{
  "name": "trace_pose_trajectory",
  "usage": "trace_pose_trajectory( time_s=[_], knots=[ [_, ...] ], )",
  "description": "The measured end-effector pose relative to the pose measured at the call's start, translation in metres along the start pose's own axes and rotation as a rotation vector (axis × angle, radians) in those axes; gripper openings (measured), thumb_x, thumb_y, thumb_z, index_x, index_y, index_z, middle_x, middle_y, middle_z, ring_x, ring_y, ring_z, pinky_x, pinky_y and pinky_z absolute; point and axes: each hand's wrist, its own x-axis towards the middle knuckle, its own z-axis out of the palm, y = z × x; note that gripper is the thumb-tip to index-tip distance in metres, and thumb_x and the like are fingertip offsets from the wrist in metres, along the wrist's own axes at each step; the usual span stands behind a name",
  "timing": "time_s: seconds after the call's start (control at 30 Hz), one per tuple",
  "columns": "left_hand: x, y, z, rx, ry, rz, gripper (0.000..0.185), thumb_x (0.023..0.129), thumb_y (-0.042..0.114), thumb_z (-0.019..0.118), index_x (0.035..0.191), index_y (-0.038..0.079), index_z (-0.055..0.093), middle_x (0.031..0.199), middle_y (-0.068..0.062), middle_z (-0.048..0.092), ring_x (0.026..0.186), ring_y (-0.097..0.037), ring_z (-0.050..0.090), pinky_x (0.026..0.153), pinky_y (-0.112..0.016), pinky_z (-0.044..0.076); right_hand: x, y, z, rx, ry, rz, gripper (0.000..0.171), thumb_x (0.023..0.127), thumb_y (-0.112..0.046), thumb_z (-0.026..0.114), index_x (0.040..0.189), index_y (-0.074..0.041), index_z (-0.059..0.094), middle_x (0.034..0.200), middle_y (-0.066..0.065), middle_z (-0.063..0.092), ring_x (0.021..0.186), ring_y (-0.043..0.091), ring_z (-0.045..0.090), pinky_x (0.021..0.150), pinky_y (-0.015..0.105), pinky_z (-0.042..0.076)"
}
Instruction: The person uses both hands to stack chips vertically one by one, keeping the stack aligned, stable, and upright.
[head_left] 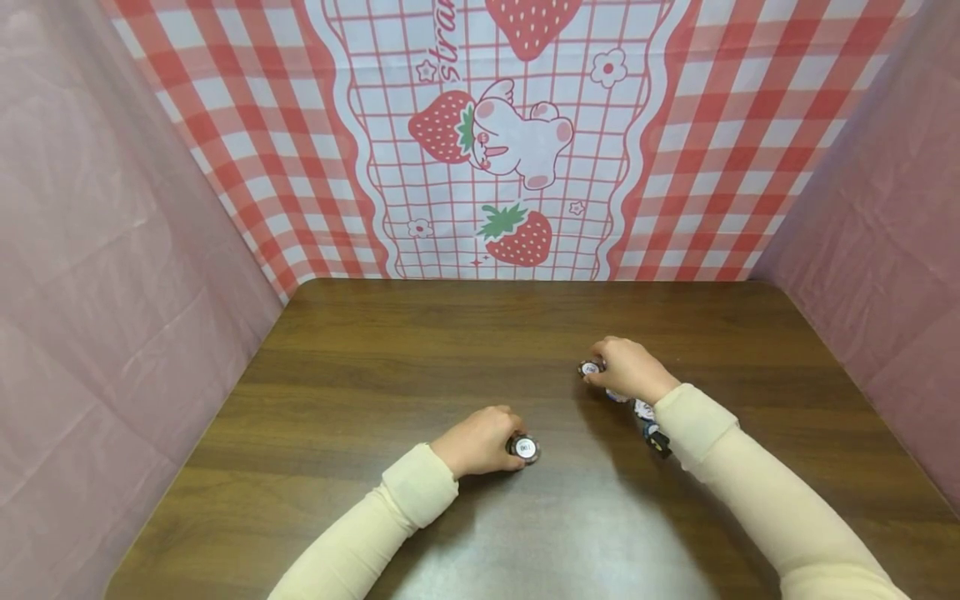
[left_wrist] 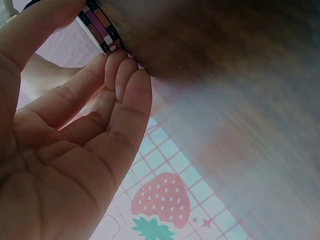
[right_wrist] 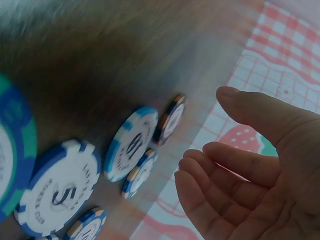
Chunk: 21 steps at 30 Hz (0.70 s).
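Note:
My left hand [head_left: 482, 440] pinches a short stack of dark-edged poker chips [head_left: 526, 449], thumb on one side and fingers on the other. In the left wrist view, the banded edge of the stack [left_wrist: 102, 27] shows at the fingertips; the rest is cut off. My right hand [head_left: 632, 369] reaches over the table, its thumb and fingers parted near a dark poker chip [head_left: 590, 369]. In the right wrist view, that dark chip [right_wrist: 171, 119] lies just beyond the fingertips, apart from them. Light blue chips [right_wrist: 131, 144] lie beside it.
A white and blue chip marked 5 [right_wrist: 60, 192] and a green and blue chip [right_wrist: 10, 145] lie farther along the row. The right sleeve [head_left: 697, 421] partly covers the chips. A wooden table [head_left: 360, 350] meets a strawberry-patterned cloth [head_left: 465, 200] at the back; pink cloth [head_left: 112, 275] hangs at both sides.

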Motion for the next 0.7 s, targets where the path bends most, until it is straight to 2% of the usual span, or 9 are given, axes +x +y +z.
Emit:
trace_pose_trajectory(
  time_s=[0.13,0.27,0.43,0.57,0.7],
  knots=[
    [0.000,0.000,0.000,-0.004,-0.004,-0.008,0.025,0.076,0.027,0.080,0.094,0.012,0.072,0.088,0.003,0.066,0.081,-0.009,0.059,0.075,-0.021,0.048,0.004,0.005,0.001,-0.012,-0.033,0.018,0.027,0.080,-0.021,0.077,0.089,0.002,0.068,0.074,0.007,0.060,0.068,0.019,0.050,0.064,0.040,0.043],
    [0.000,0.001,-0.001,-0.007,-0.007,-0.011,0.026,0.076,0.027,0.079,0.095,0.012,0.072,0.089,0.002,0.066,0.081,-0.009,0.059,0.076,-0.021,0.049,0.008,0.008,0.003,-0.012,-0.080,0.036,0.022,0.082,-0.020,0.076,0.082,-0.002,0.065,0.072,0.005,0.056,0.067,0.018,0.044,0.062,0.036,0.038],
    [0.000,0.000,0.001,-0.008,-0.005,-0.005,0.026,0.076,0.027,0.080,0.095,0.012,0.072,0.089,0.002,0.067,0.081,-0.009,0.059,0.076,-0.022,0.049,0.010,0.010,0.006,-0.016,-0.105,0.041,0.020,0.082,-0.018,0.076,0.078,-0.003,0.064,0.075,0.007,0.058,0.068,0.018,0.044,0.065,0.037,0.040],
    [0.001,0.000,0.001,-0.009,-0.006,-0.006,0.025,0.076,0.027,0.079,0.095,0.012,0.072,0.089,0.003,0.066,0.081,-0.009,0.059,0.076,-0.021,0.048,0.012,0.012,0.009,-0.032,-0.094,0.023,0.020,0.080,-0.017,0.077,0.074,-0.004,0.063,0.074,0.007,0.059,0.068,0.018,0.048,0.068,0.040,0.045],
    [0.001,0.000,0.001,-0.013,-0.005,-0.007,0.025,0.076,0.027,0.079,0.094,0.012,0.072,0.088,0.003,0.066,0.081,-0.009,0.059,0.076,-0.021,0.048,0.015,0.014,0.011,-0.037,-0.098,0.017,0.023,0.080,-0.017,0.077,0.069,-0.006,0.060,0.071,0.006,0.057,0.067,0.018,0.046,0.066,0.039,0.044]
  ],
)
